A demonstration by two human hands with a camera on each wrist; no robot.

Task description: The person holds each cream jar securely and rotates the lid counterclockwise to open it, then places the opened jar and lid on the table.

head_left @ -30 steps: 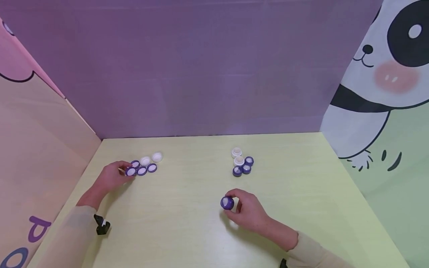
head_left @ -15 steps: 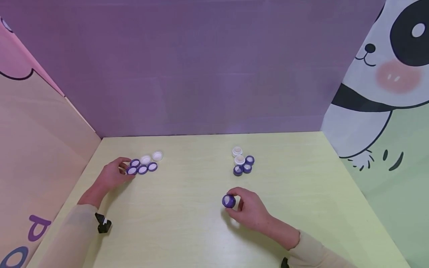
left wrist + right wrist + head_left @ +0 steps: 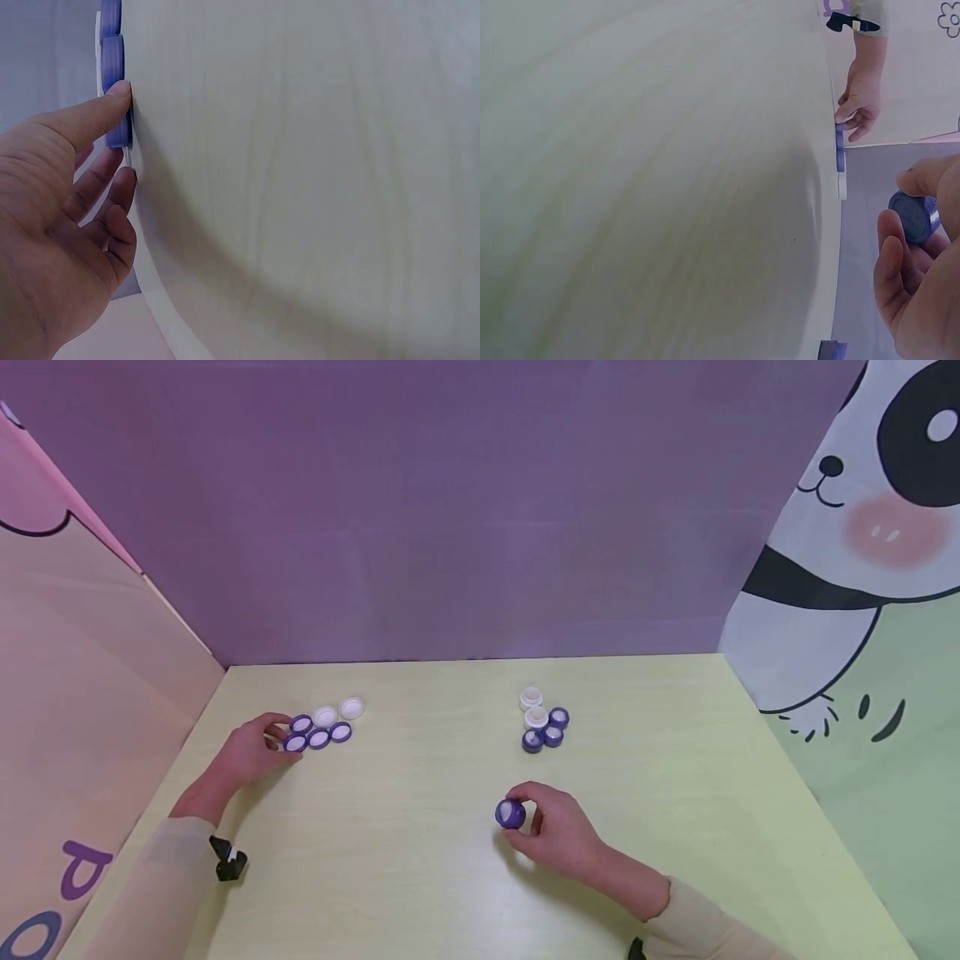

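At the left of the table, my left hand pinches a purple-rimmed lid between thumb and fingers. Its white inner side faces up. More purple-rimmed lids and two white lids lie close beside it in a cluster. In the left wrist view the thumb presses the purple edge of the end lid. My right hand holds a small purple jar above the table, front of centre, by thumb and fingertips. The right wrist view shows the jar's round base between the fingers.
Behind my right hand stand three purple jars and two white jars, grouped together. The pale wooden table ends at a purple back wall. Printed side panels stand at left and right.
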